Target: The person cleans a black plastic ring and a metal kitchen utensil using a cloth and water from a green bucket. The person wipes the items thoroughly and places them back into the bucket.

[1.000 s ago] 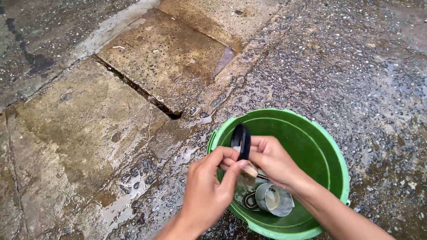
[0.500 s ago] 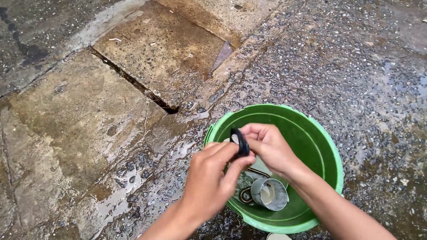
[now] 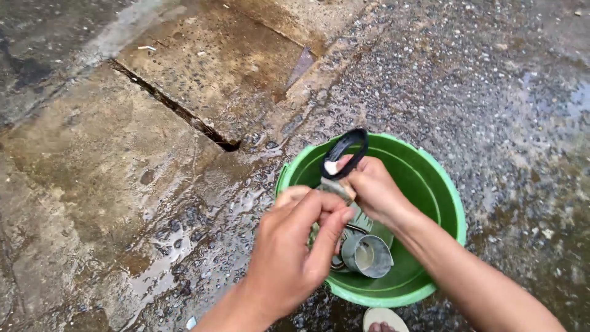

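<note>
The wet stone and gravel ground (image 3: 153,184) fills most of the view, slick with puddles and split by a dark crack. On it sits a round green basin (image 3: 439,184), light plastic by the look of it, probably flexing at the rim if lifted by one side. Inside stands a small steel cup (image 3: 367,255), wet and likely slippery, with some dark utensil handles beside it that are too hidden to name.

Above the basin the right hand (image 3: 378,190) is closed around a small tool with a black loop handle (image 3: 346,152); the thumb shows through the loop. The tool looks rigid and light, and wet, so the loop seems the surest place to grip. The left hand (image 3: 292,258) has its fingers curled in, pinching at the metal part (image 3: 337,187) just below the loop.

Most of the tool's working end is covered by both hands, so its kind cannot be told. A pale rounded thing (image 3: 384,318) at the bottom edge is cut off by the frame.
</note>
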